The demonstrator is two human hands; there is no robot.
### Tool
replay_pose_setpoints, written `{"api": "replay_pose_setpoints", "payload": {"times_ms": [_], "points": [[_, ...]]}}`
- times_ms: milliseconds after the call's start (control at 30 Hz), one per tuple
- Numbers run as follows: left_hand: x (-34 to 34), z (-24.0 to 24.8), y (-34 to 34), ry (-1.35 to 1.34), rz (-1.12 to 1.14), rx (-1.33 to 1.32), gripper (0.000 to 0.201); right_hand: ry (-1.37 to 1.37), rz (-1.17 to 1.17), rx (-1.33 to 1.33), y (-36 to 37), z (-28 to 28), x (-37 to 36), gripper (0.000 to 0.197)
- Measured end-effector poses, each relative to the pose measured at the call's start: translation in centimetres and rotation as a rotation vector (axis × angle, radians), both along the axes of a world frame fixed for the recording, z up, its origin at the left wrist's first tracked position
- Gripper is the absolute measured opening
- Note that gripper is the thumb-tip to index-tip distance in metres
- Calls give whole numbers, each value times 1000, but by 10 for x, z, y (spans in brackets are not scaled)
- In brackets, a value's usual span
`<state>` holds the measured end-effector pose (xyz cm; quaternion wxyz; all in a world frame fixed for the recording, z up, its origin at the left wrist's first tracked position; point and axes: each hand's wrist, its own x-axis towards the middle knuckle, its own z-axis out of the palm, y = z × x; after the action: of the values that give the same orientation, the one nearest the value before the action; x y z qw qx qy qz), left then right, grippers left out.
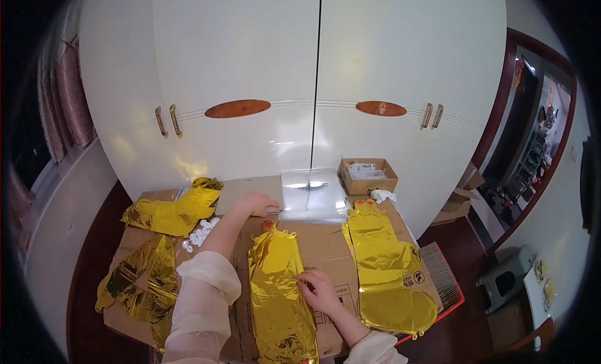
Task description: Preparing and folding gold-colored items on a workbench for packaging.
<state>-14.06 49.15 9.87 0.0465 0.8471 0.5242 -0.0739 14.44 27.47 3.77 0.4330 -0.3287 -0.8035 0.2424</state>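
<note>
A flat, uninflated gold foil balloon (282, 295) lies lengthwise before me on the cardboard, a small red patch at its far end. The fingers of my right hand (320, 290) are bent and closed at its right edge. My left hand (255, 204) is stretched farther forward, fingers extended toward the left edge of a stack of clear plastic bags (313, 195). It appears to hold nothing. To the right lies another flat gold foil balloon (388, 270). More gold foil is on the left, one crumpled piece (175, 210) behind another (141, 282).
Small white pieces (201, 232) are piled left of my left forearm. An open cardboard box (368, 176) with plastic packets stands at the back right, a white crumpled item (383, 195) beside it. White cabinet doors (250, 57) rise behind the cardboard surface (332, 242). A grey stool (507, 279) stands to the right.
</note>
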Motion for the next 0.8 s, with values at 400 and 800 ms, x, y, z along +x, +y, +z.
{"api": "replay_pose_setpoints", "payload": {"times_ms": [400, 800], "points": [[-1, -3, 12, 24, 24, -29, 47, -12, -1, -21, -1, -2, 0, 17], [2, 1, -1, 121, -32, 5, 49, -12, 7, -29, 0, -1, -1, 17]]}}
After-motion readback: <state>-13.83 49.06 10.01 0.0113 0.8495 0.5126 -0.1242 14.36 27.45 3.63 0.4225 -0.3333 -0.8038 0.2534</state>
